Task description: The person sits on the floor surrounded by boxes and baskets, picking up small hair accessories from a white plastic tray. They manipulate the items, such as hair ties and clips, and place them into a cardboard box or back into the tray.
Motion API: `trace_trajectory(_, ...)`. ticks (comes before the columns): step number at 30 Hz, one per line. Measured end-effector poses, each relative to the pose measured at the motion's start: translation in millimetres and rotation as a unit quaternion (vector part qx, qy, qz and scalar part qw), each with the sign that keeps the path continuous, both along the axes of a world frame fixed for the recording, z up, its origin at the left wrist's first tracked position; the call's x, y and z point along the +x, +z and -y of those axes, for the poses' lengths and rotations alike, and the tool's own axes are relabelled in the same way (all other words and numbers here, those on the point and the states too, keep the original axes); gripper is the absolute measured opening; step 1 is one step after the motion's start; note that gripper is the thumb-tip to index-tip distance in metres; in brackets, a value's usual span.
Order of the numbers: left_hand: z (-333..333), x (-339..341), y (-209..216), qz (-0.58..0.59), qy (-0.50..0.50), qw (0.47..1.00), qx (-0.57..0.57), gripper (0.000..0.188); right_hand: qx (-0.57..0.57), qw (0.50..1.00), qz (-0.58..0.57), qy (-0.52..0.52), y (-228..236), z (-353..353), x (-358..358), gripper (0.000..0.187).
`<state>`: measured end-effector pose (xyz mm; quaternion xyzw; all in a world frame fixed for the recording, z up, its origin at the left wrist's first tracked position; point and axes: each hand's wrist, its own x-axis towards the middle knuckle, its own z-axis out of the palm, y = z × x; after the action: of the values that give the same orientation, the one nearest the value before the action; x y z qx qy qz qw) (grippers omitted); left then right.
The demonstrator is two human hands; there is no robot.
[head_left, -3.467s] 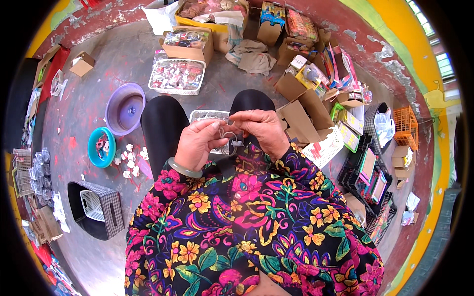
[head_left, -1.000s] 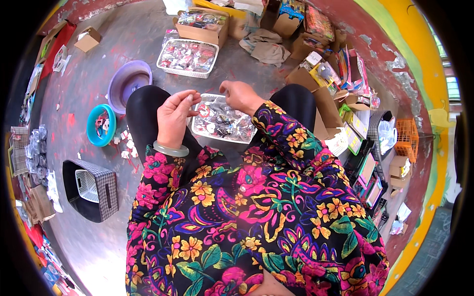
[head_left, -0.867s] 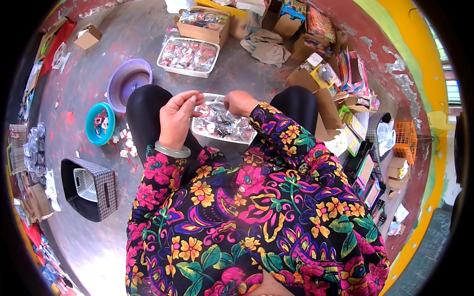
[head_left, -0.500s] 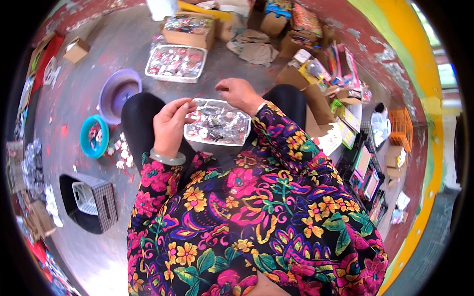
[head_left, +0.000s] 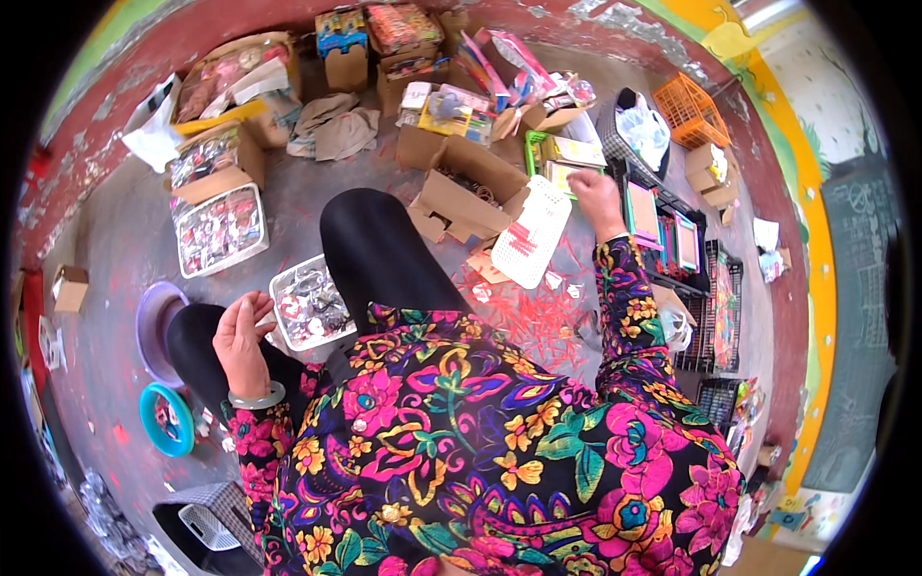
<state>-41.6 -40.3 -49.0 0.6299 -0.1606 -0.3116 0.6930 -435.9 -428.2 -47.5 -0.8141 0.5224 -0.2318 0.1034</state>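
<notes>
My left hand (head_left: 242, 344) is raised beside a white basket (head_left: 277, 288) filled with small clear-wrapped items. Its thumb and fingers come together in a pinch; anything between them is too small to make out. My right hand (head_left: 597, 204) is stretched out to the far right, its fingers curled inward. Just left of it leans a white perforated basket (head_left: 543, 216) with some red pieces in it. A green crate (head_left: 534, 152) of flat packs lies just beyond that hand. What the right fingers hold, if anything, is hidden.
An open cardboard box (head_left: 461, 206) stands past my knee, with red scraps (head_left: 528, 322) on the floor nearer me. A second filled white basket (head_left: 223, 230), a purple tub (head_left: 158, 331) and a teal basin (head_left: 165, 420) are at left. Black crates (head_left: 687, 283) line the right.
The view has turned to the right. My right hand has left the filled basket between my knees and reached out right. My left hand has drawn back a little, still pinched.
</notes>
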Motion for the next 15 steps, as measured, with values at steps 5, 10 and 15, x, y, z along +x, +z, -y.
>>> trace_trajectory(5,-1.0,-0.2,-5.0,0.000,-0.007,1.000,0.023,0.023,0.322,0.932,0.113,-0.125,-101.6,-7.9,-26.6,0.020)
trace_trajectory(10,7.4,-2.4,-12.2,0.002,-0.014,0.999,0.047,0.024,0.303,0.923,-0.081,-0.222,-177.1,2.0,-23.0,0.038)
trace_trajectory(15,4.7,-2.8,-16.7,0.020,-0.017,0.996,0.081,0.024,0.266,0.914,-0.105,-0.288,-167.2,-7.1,17.2,0.042)
